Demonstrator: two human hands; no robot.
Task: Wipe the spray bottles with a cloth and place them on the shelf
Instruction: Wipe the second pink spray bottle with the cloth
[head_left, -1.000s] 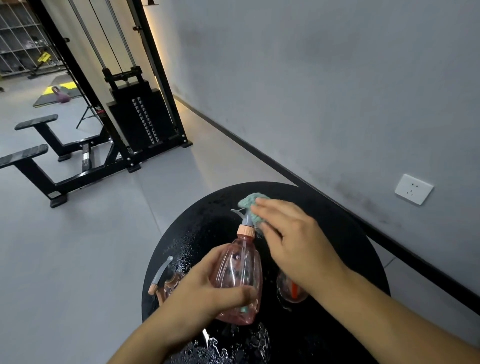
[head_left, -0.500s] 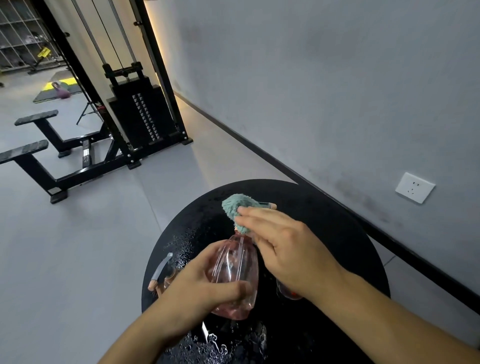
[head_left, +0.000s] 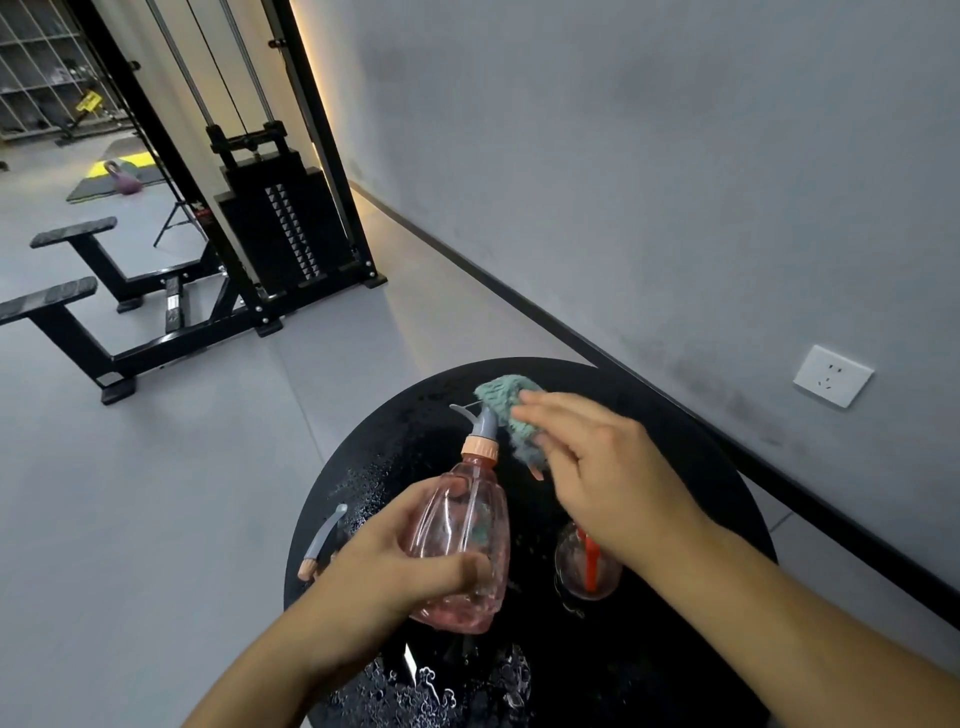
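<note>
My left hand (head_left: 395, 564) grips the body of a clear pink spray bottle (head_left: 460, 525) with a peach collar and grey nozzle, held tilted above a round black table (head_left: 675, 467). My right hand (head_left: 597, 467) holds a teal cloth (head_left: 511, 415) pressed against the right side of the bottle's grey spray head. A second bottle with a grey trigger and peach tip (head_left: 324, 538) lies on the table's left edge, mostly hidden by my left hand. A third clear bottle with a red tube (head_left: 587, 564) sits on the table under my right wrist.
The tabletop is wet, with water drops near its front edge (head_left: 441, 686). A grey wall with a white socket (head_left: 832, 375) runs along the right. A black cable weight machine (head_left: 270, 228) and benches (head_left: 57, 306) stand on the grey floor at the left.
The cloth has shifted from covering the top of the nozzle to its right side, so the grey spray head shows again. The bottle stays in my left hand.
</note>
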